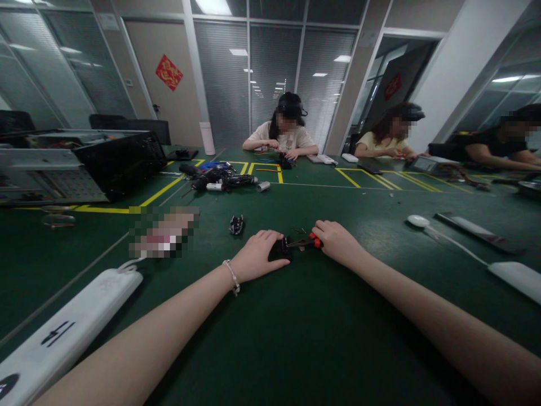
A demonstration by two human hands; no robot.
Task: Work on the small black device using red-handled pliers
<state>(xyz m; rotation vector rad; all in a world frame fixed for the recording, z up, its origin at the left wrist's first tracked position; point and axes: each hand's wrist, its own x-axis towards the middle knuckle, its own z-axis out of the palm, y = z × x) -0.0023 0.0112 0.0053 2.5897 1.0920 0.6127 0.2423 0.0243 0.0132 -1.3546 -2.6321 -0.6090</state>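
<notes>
In the head view, my left hand (257, 256) grips a small black part (279, 251) on the green table (270, 316), fingers on its far side and thumb on its near side. A bracelet circles that wrist. My right hand (337, 243) is closed around the red handles of pliers (307, 242). The dark jaws point left and reach the black part; whether they pinch a piece of it I cannot tell. Tiny thin scraps lie just beyond the pliers. A small black-and-silver component (236, 225) sits apart, beyond my left hand.
At the left stand an opened computer case (84, 169) and a white power strip (71, 332). Bundled black cables (224, 178) lie farther back. To the right are a white mouse-like object (417, 221), a dark flat device (477, 231) and another white strip (518, 276). Several people work opposite.
</notes>
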